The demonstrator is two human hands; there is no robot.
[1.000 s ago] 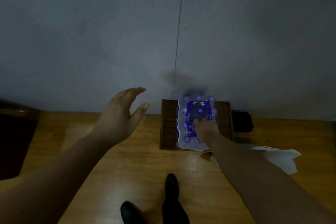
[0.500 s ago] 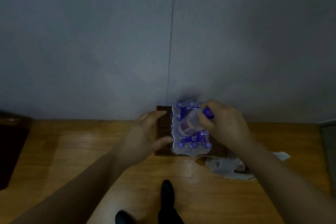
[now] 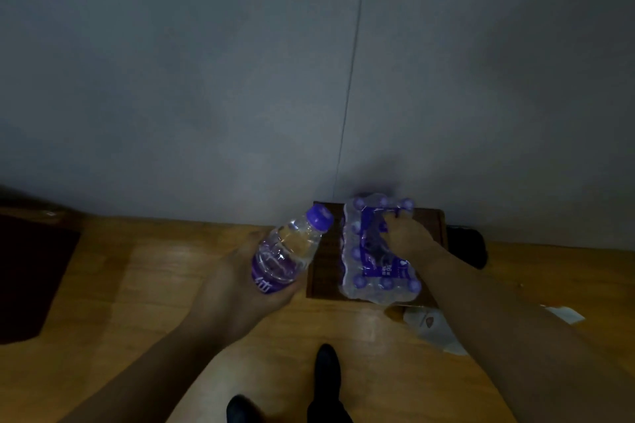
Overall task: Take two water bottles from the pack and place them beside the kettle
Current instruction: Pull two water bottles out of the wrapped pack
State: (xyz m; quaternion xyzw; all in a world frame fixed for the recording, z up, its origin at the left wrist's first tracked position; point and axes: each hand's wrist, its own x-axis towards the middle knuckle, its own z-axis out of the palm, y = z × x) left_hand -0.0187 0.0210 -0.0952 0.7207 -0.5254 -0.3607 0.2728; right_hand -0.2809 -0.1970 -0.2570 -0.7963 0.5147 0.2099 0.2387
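A shrink-wrapped pack of water bottles (image 3: 378, 271) with purple caps and labels lies on a dark wooden board (image 3: 323, 268) against the wall. My left hand (image 3: 240, 285) holds a clear water bottle (image 3: 285, 251) with a purple cap, tilted with its cap toward the pack, just left of the board. My right hand (image 3: 409, 237) reaches down into the torn top of the pack, fingers among the bottles; whether it grips one is hidden. No kettle is in view.
The floor is yellow-brown wood (image 3: 154, 285) below a grey wall. A dark object (image 3: 470, 244) sits right of the board. Crumpled white plastic (image 3: 436, 326) lies in front of the pack. A dark mat (image 3: 31, 278) is at far left. My black shoes (image 3: 326, 378) show at the bottom.
The bottle pulled out by my right hand has passed to my left hand, which drew it left. My right hand has gone back into the pack.
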